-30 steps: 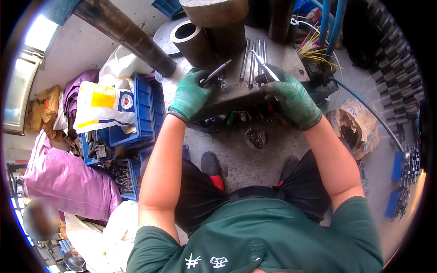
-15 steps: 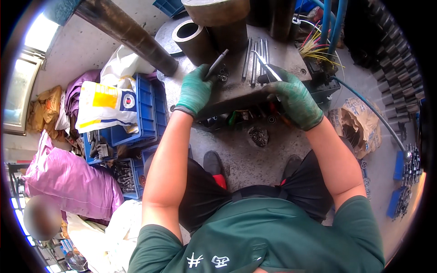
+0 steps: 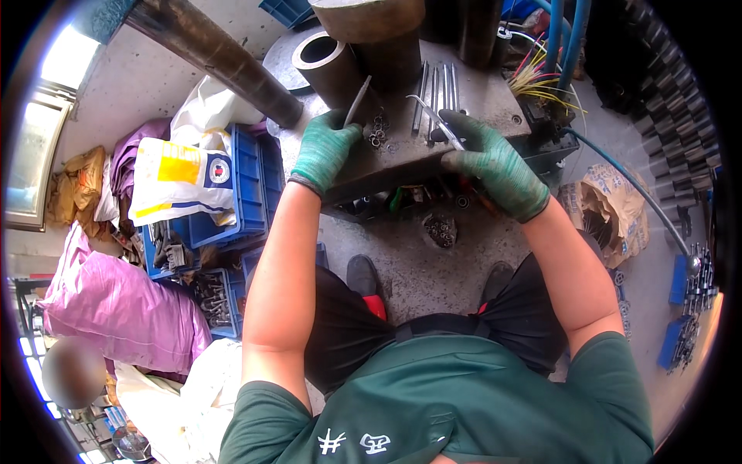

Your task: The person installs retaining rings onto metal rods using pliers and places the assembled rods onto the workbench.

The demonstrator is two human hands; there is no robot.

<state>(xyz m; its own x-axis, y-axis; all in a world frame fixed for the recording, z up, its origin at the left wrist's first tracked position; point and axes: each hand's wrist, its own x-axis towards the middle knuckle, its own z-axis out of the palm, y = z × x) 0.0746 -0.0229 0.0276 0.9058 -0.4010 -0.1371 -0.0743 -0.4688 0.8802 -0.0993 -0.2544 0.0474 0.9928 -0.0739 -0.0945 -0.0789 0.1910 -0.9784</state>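
Observation:
My left hand (image 3: 325, 153), in a green glove, is closed round a short grey metal rod (image 3: 359, 99) with a tapered tip, which points up and away from me. In my right hand (image 3: 498, 166), also gloved in green, I grip metal tweezers (image 3: 437, 122) with a thin bent tip directed left. Between the hands, a small cluster of metal rings (image 3: 378, 133) lies on the metal work table (image 3: 483, 89). Just beyond the tweezers, several slim metal rods (image 3: 435, 93) lie side by side, pointing away from me.
A thick metal tube (image 3: 321, 58) and a heavy round column (image 3: 375, 39) stand at the back of the table. Blue crates (image 3: 249, 182) and a purple sack (image 3: 120, 305) are at left. At right are coloured wires (image 3: 533, 85) and a paper sack (image 3: 618, 205). A bag of rings (image 3: 439, 230) sits below the table edge.
My left hand has shifted slightly left and nearer me, and its rod now stands steeper. The tweezers have swung left, their tip lower and closer to the rings.

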